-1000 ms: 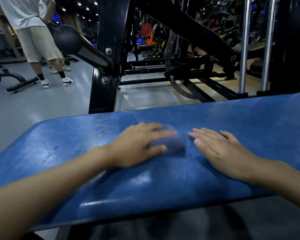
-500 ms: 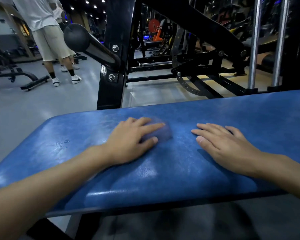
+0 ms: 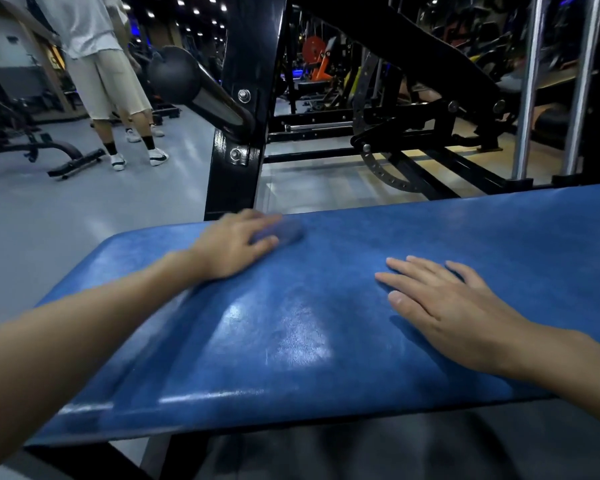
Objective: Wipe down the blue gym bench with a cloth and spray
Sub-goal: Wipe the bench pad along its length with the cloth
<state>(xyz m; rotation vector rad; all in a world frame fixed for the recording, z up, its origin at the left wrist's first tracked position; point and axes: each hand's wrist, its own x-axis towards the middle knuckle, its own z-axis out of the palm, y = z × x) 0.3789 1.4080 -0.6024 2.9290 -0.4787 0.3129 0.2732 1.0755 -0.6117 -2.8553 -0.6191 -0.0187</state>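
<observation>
Presently the left hand [image 3: 234,245] lies palm-down near the far edge of the blue padded surface [image 3: 326,341], its fingers [image 3: 262,242] curled over a small blue cloth [image 3: 286,232] and pressing it to the padding; hand and cloth are motion-blurred, so the cloth's outline is indistinct; what shows of it protrudes just beyond the fingertips, toward the right. The right hand [image 3: 444,306] rests flat on the surface, well apart from the left, its fingers [image 3: 416,271] extended, slightly spread, and holding nothing; they point toward the cloth. Between the two hands the padding carries a glossy sheen; whether that is moisture or reflected light cannot be told. Beyond the left fingers, just past the surface's far edge, stands a black steel upright [image 3: 238,133] with a padded roller [image 3: 177,76] projecting from it; further machine frames [image 3: 430,109] and chrome guide rods [image 3: 527,88] stand beyond the right fingers. On the grey floor [image 3: 84,216], well off from the left fingers, a bystander [image 3: 108,81] in light shorts and white shoes stands.
</observation>
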